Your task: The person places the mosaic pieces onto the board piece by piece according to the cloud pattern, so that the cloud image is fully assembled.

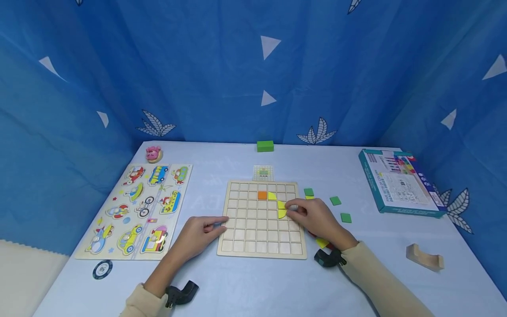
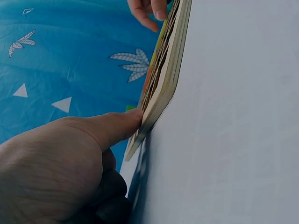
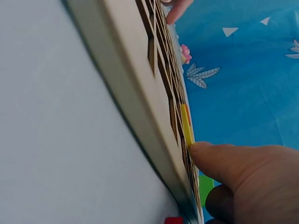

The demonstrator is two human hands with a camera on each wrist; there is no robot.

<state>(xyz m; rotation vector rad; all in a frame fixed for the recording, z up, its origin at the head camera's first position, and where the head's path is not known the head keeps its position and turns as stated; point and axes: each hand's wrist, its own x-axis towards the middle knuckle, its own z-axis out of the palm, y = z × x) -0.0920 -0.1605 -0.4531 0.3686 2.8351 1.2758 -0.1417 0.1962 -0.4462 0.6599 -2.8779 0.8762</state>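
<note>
A wooden grid board (image 1: 261, 254) lies flat in the middle of the table. At its left edge, the left hand (image 1: 199, 234) rests with index finger and thumb extended against the rim; in the left wrist view the thumb (image 2: 122, 125) touches the board's side. On the right part of the grid, the right hand (image 1: 314, 215) pinches a yellow quarter-circle tile (image 1: 281, 214) between thumb and index finger. Directly above it sits another yellow quarter-circle tile (image 1: 281, 204). An orange square tile (image 1: 262, 195) and a third yellow tile (image 1: 272, 196) lie in upper cells.
A small pattern card (image 1: 263, 172) lies behind the board, with a green block (image 1: 265, 146) farther back. Green square tiles (image 1: 335, 200) and other pieces, some under the right forearm, lie at right. A puzzle board (image 1: 132, 211) covers the left; a box (image 1: 404, 182) and wooden holder (image 1: 425, 258) stand right.
</note>
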